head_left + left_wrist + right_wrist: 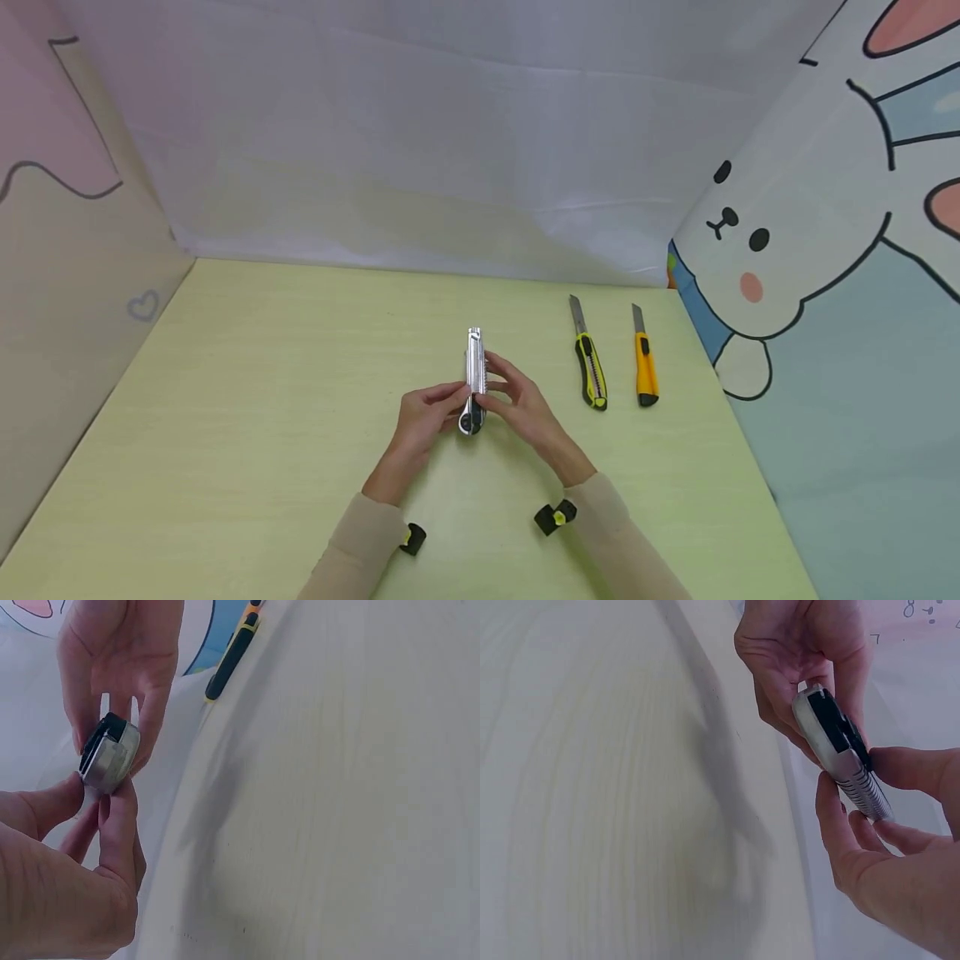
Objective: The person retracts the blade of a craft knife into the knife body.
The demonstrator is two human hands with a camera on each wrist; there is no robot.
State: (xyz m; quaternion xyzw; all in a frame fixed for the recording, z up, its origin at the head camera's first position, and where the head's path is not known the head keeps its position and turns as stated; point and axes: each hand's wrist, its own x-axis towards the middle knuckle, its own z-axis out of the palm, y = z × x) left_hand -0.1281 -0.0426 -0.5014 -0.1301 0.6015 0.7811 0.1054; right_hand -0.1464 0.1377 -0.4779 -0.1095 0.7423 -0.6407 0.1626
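Observation:
A silver utility knife point(476, 367) with a black part near its lower end is held above the table, its long side pointing away from me. My left hand point(423, 421) pinches its lower left side between thumb and fingers. From the right, my right hand point(527, 410) grips the same knife, thumb near the black part and fingers along the ribbed edge. In the left wrist view the knife's rounded end point(112, 761) faces the camera. The right wrist view shows its black inset and ribbed metal edge point(862, 791). No extended blade is visible on it.
Right of the hands, a yellow-green and black utility knife point(591, 371) lies on the pale wooden table point(262, 417), blade out. Beside it is an orange one point(646, 367) with a black end, also blade out. Printed cloth walls point(420, 167) border the table.

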